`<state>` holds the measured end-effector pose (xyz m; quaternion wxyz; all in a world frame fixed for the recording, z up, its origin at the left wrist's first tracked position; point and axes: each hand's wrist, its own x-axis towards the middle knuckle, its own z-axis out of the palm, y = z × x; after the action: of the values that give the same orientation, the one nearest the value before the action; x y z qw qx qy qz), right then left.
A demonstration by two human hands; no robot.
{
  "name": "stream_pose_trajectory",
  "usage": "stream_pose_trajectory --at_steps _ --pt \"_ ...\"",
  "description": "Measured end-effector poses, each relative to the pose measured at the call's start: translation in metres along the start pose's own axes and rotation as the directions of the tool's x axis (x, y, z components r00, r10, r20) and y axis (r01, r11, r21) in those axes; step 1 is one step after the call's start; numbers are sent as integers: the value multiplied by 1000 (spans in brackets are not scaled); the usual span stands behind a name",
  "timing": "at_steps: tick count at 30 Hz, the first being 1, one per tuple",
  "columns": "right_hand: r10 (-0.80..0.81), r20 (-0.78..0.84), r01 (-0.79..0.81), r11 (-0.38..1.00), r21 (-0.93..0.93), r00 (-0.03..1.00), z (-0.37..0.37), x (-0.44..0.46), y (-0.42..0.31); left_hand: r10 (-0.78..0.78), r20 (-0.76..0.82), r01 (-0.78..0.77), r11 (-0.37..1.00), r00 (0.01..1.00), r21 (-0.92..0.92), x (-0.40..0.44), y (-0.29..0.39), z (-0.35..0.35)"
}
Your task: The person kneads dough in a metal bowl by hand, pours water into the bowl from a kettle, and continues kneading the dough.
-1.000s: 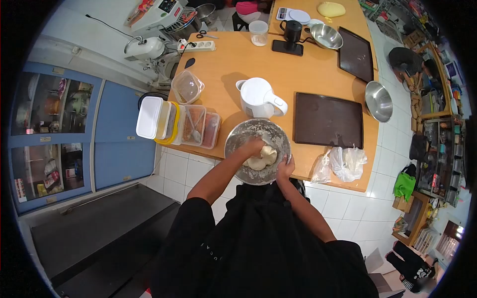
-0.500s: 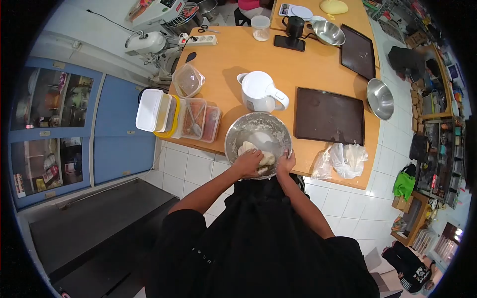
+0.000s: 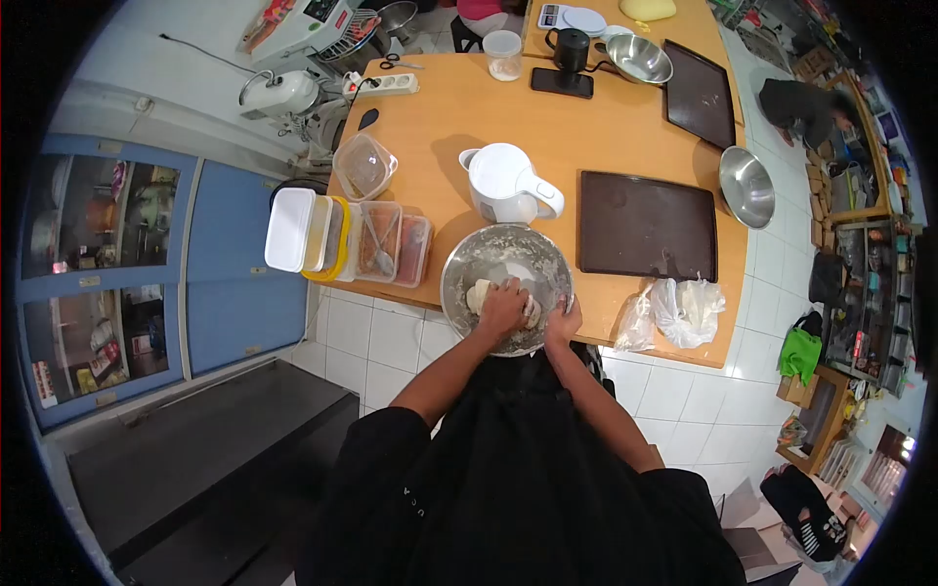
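A steel mixing bowl (image 3: 549, 260) with smears of flour and dough on its inner wall stands at the table's near edge, close against my body. Inside it, my left hand (image 3: 505, 306) presses down on a pale lump of dough (image 3: 477, 296), fingers curled over it. The hand covers much of the lump. At the bowl's right side, my right hand (image 3: 563, 322) grips the rim. Just beyond the bowl stands a white pitcher (image 3: 503, 176) with a lid and handle.
To the left are stacked plastic containers (image 3: 290, 230) and an open clear tub (image 3: 365, 168). On the right lie a dark baking tray (image 3: 648, 225), plastic bags (image 3: 687, 313) and a steel bowl (image 3: 746, 190) at the table edge. Another person (image 3: 806, 110) bends near the shelves.
My left hand has shifted right and deeper over the dough, covering more of it. My right hand keeps hold of the bowl rim. The person by the shelves has moved slightly.
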<state>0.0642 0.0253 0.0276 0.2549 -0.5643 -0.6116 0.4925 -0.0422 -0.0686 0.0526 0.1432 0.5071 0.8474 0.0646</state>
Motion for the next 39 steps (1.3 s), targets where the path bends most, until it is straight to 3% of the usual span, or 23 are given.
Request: stream_pose_trajectory --at_steps 2,8,11,14,17,29,35,38,39 --pt "-57 -16 58 998 39 998 4 1 12 -20 -101 21 1000 995 7 4 6 0" --pt "-45 10 45 999 20 999 -1 -2 0 -69 -28 67 996 997 -60 14 5 27" --pt "-66 27 66 998 20 997 -5 -1 -5 -43 -131 35 997 990 -64 19 4 41" --pt "-52 40 51 999 11 998 -5 -4 -7 -24 -65 19 997 998 -78 27 1 38" --pt "-36 49 37 999 -11 998 -7 -3 -12 23 -180 -42 994 983 -106 29 -4 56" --pt "-39 98 49 994 -97 994 -14 -3 -27 165 56 -151 969 985 -196 47 -19 35" --pt "-75 87 82 994 -75 993 -13 -5 -22 60 56 -46 973 997 -225 48 -15 44" --pt "-47 60 51 997 -60 997 -10 -4 -17 -27 -21 23 980 999 -199 44 -12 61" --pt "-35 51 38 998 -57 998 -8 -3 -17 -18 55 29 978 998 -207 44 -14 55"
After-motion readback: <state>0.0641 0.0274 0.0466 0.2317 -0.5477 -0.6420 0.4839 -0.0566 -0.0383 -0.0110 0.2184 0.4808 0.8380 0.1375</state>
